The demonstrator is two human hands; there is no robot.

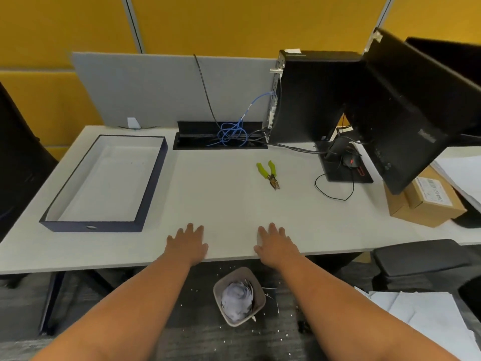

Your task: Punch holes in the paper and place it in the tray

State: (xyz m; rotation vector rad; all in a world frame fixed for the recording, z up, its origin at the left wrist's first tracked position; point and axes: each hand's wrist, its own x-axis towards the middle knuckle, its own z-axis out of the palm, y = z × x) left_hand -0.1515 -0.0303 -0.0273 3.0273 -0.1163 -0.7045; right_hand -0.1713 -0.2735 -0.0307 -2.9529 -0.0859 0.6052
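A: Resting flat on the desk (pixel 234 204) near its front edge, both hands are being kept empty: the left hand (pixel 187 243) and the right hand (pixel 276 243) are spread palm down, fingers loose, nothing gripped.

B: And the punch?

A: A yellow-handled hand punch (pixel 269 174) is lying ahead of the right hand and well apart from it, handles pointing away, its nose pointing back toward the person. Its long axis is running nearly front to back, slightly slanted. The right hand is judged the nearer one.

B: Where is the paper being kept?

A: No sheet can be made out on the desk, though a white sheet on a pale top might be missed. Loose white sheets (pixel 421 316) are lying low to the right, beside the right forearm.

B: The tray?

A: The dark-rimmed tray (pixel 91 226) is sitting empty, far left, nearer the left hand.
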